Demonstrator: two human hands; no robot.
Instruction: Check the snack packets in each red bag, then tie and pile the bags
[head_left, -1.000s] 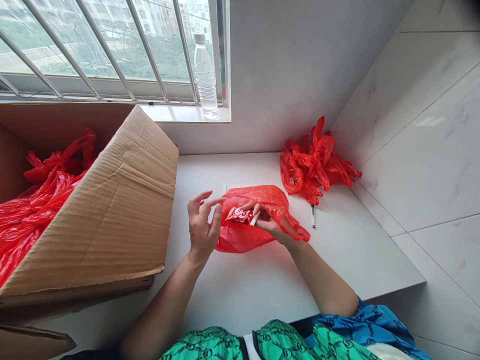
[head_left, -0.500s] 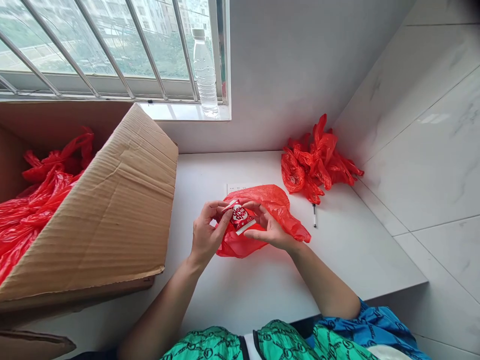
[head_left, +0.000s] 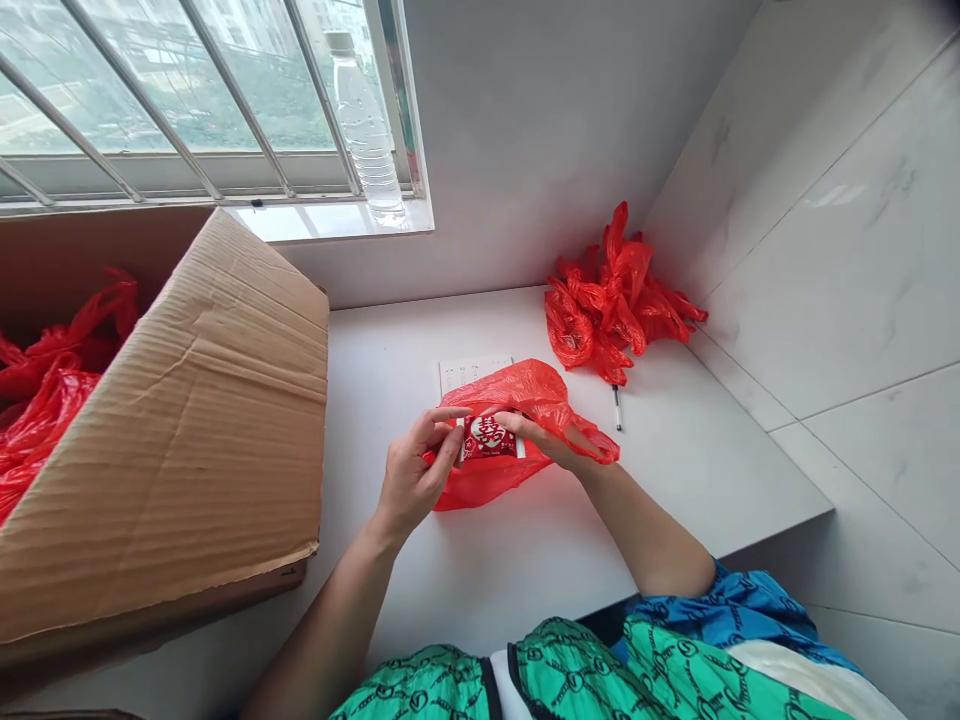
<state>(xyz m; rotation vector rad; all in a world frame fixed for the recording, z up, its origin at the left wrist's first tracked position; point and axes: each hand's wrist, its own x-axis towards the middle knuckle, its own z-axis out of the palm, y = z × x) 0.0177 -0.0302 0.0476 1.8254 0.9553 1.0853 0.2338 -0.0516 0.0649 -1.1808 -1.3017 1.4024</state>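
Observation:
A small red packet (head_left: 491, 438) with a white emblem and white ends is held level above a thin red plastic bag (head_left: 480, 488) on the white table. My left hand (head_left: 420, 465) pinches the packet's left end between thumb and fingers. My right hand (head_left: 536, 435) has its fingers on the packet's upper right part; its thumb is hidden behind or below. The red bag lies crumpled under both hands, its right end beside my right wrist. A white printed sheet (head_left: 472, 372) shows partly from under the bag's far edge.
An open cardboard box (head_left: 247, 400) with red bags (head_left: 52, 410) fills the left. Knotted red bags (head_left: 611, 300) lie at the table's back right, a pen (head_left: 617, 408) in front of them. A water bottle (head_left: 367, 140) stands on the windowsill.
The packet has turned from slanted to level, and a different printed emblem shows. My right hand has closed in on its right side. The view has shifted slightly, showing more of the sheet.

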